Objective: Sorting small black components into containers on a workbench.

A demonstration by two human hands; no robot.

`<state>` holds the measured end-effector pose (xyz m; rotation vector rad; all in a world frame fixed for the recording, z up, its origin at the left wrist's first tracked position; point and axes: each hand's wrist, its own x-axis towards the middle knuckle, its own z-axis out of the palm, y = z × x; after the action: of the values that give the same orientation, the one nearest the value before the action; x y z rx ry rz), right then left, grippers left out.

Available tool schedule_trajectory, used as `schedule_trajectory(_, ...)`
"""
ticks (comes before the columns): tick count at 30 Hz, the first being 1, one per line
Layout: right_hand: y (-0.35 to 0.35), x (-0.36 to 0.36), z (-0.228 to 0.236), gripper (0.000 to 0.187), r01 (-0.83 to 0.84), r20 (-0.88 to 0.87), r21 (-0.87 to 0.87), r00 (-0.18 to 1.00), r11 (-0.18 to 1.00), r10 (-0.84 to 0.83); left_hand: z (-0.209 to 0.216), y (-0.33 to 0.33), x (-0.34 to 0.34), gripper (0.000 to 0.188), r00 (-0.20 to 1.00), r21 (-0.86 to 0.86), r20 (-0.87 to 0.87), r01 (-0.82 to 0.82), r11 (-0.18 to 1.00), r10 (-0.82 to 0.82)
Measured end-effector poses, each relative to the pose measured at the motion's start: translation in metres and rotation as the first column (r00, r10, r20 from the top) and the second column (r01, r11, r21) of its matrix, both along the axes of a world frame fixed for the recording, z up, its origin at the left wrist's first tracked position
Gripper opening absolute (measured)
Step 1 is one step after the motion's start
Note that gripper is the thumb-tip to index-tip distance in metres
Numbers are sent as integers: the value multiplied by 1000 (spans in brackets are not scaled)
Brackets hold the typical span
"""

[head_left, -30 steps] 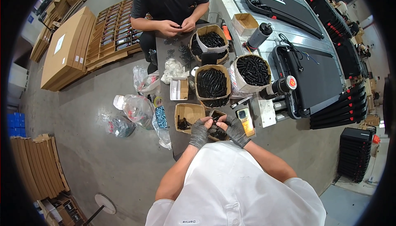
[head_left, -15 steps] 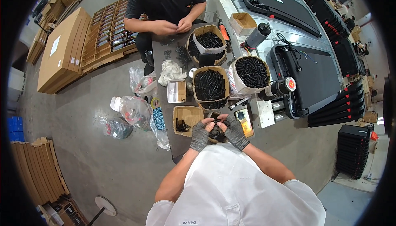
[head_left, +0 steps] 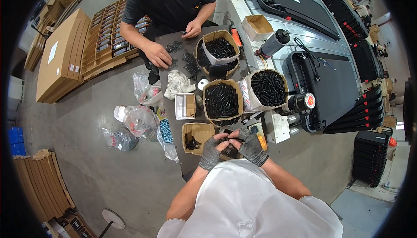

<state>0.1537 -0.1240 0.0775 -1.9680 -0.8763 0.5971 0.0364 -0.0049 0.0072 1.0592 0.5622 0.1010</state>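
My left hand (head_left: 211,154) and my right hand (head_left: 253,147), both in grey fingerless gloves, meet close in front of my body. Their thumbs and fingertips pinch together around a small black part (head_left: 227,139), mostly covered by the fingers. Beneath them is a small container (head_left: 230,152) with dark contents, partly hidden by my hands. To the left of it stands a cardboard box (head_left: 201,129) with a few black pieces (head_left: 191,142) in it. Beyond my hands, a fuller box (head_left: 239,94) holds many black cylindrical parts (head_left: 220,100). A phone (head_left: 259,136) lies beside my right hand.
Across the table sits a co-worker (head_left: 171,12), hands over loose black parts. More boxes of black parts (head_left: 268,88) stand at right, beside a metal bench (head_left: 278,121). A white box (head_left: 185,106), a white rag (head_left: 177,83) and a bag of blue screws (head_left: 165,130) lie left.
My hands stay pinched together, with the right shifted slightly and covering more of the phone. The co-worker's hands have moved apart, one reaching down to the loose parts on the table.
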Motion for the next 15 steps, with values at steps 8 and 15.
schedule_trajectory(8, 56, 68, 13, 13, -93, 217, -31, 971, 995, 97, -11, 35, -12, 30, 983, 68, -52, -175, 982, 179)
schedule_trajectory(15, 87, 108, -32, 15, -83, 222, -193, 967, 978, 126, -42, 55, -59, 24, 945, 206, -217, -202, 957, 246)
